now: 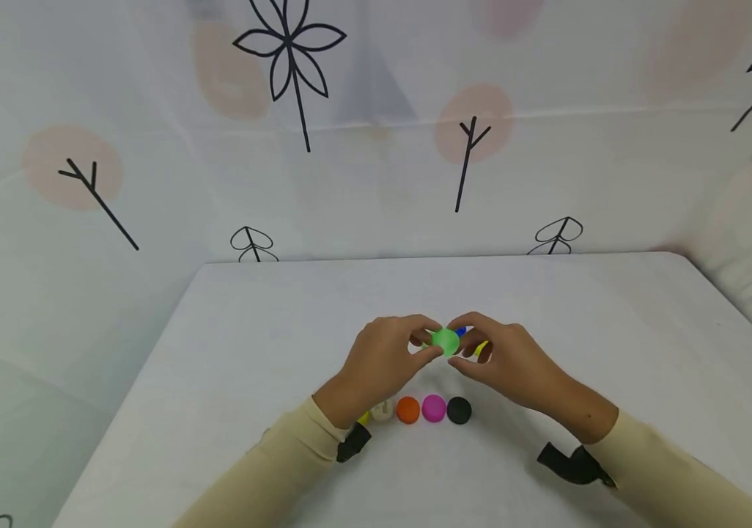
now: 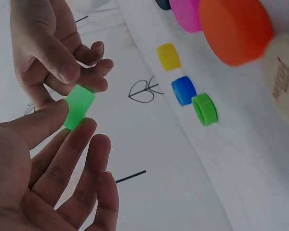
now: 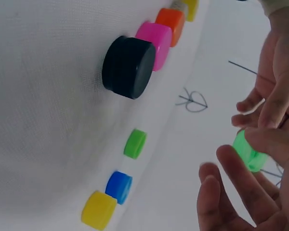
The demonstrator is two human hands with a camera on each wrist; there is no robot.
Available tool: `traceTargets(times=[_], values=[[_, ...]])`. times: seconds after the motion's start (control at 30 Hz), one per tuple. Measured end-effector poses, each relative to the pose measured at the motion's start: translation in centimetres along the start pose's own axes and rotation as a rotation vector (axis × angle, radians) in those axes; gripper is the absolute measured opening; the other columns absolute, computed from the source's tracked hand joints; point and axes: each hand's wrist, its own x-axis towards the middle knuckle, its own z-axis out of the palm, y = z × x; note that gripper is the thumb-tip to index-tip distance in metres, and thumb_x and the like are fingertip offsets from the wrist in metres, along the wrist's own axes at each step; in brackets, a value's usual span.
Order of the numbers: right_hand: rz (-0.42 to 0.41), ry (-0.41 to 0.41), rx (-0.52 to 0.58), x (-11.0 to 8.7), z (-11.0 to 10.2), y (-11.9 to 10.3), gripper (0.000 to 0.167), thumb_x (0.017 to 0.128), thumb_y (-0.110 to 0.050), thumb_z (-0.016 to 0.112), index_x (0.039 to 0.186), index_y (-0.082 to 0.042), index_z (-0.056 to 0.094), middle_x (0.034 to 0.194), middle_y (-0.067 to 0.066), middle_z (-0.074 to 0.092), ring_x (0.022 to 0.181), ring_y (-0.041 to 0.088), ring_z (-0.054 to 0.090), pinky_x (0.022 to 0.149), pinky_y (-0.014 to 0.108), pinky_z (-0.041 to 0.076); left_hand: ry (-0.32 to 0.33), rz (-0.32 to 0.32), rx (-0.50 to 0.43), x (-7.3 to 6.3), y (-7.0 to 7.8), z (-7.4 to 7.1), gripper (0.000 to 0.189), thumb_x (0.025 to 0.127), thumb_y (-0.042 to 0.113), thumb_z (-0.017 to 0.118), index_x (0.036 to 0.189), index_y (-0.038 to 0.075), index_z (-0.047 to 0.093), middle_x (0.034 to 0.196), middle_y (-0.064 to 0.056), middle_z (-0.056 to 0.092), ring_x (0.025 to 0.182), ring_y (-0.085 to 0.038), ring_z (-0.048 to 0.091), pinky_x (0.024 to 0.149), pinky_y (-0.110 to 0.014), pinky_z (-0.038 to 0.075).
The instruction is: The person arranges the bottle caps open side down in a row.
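Note:
In the head view my left hand (image 1: pixel 382 356) pinches a translucent green bottle cap (image 1: pixel 445 342) between thumb and fingertips. The same cap (image 2: pixel 80 107) shows side-on in the left wrist view, with the left thumb and a finger at its edges. My right hand (image 1: pixel 508 359) faces it from the other side, thumb and fingers spread around the cap. Its index fingertip is right at the cap's upper rim; its thumb stands slightly off the lower rim. Behind the hands sit a blue cap (image 3: pixel 119 186), a yellow cap (image 3: pixel 99 210) and a smaller green cap (image 3: pixel 135 144).
Nearer me a row of larger caps lies on the white table (image 1: pixel 270 315): black (image 1: pixel 459 411), pink (image 1: pixel 434 408), orange (image 1: pixel 408 411), white (image 1: pixel 382 411) and a yellow one (image 1: pixel 364 419) mostly behind my left wrist. A patterned cloth (image 1: pixel 376 183) hangs behind the table.

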Motion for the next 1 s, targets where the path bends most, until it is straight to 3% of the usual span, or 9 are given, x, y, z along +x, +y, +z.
traceTargets(times=[0.17, 0.4, 0.67, 1.0], values=[[0.020, -0.016, 0.109, -1.0, -0.9, 0.5, 0.031, 0.092, -0.023, 0.074, 0.119, -0.017, 0.061, 0.092, -0.005, 0.075, 0.081, 0.009, 0.066, 0.071, 0.024, 0.055, 0.024, 0.012, 0.024, -0.2, 0.8, 0.5, 0.031, 0.089, 0.031, 0.077, 0.117, 0.019, 0.073, 0.094, 0.008, 0.077, 0.087, -0.007, 0.067, 0.069, -0.017, 0.047], [0.116, -0.055, 0.297, -2.0, -1.2, 1.0, 0.028, 0.097, -0.026, 0.066, 0.120, -0.012, 0.058, 0.096, 0.008, 0.075, 0.083, 0.023, 0.071, 0.070, 0.028, 0.058, 0.028, 0.037, 0.105, -0.4, 1.5, 1.5, 0.034, 0.087, 0.034, 0.078, 0.117, 0.020, 0.073, 0.097, 0.008, 0.078, 0.088, -0.008, 0.069, 0.071, -0.016, 0.049], [0.141, -0.049, 0.357, -2.7, -1.0, 2.2, 0.024, 0.099, -0.022, 0.064, 0.115, -0.008, 0.056, 0.092, 0.012, 0.074, 0.081, 0.022, 0.071, 0.068, 0.028, 0.057, 0.048, 0.108, 0.150, 0.1, 2.3, 2.9, 0.027, 0.085, 0.032, 0.081, 0.107, 0.018, 0.074, 0.092, 0.008, 0.078, 0.084, -0.003, 0.071, 0.066, -0.008, 0.045], [0.112, -0.063, 0.372, -3.0, -1.0, 3.1, 0.022, 0.098, -0.022, 0.066, 0.112, -0.010, 0.054, 0.090, 0.010, 0.073, 0.080, 0.021, 0.070, 0.069, 0.028, 0.056, 0.025, 0.072, 0.205, 0.2, 3.4, 3.7, 0.027, 0.085, 0.035, 0.080, 0.105, 0.020, 0.072, 0.092, 0.012, 0.078, 0.077, 0.001, 0.067, 0.064, -0.010, 0.043]])
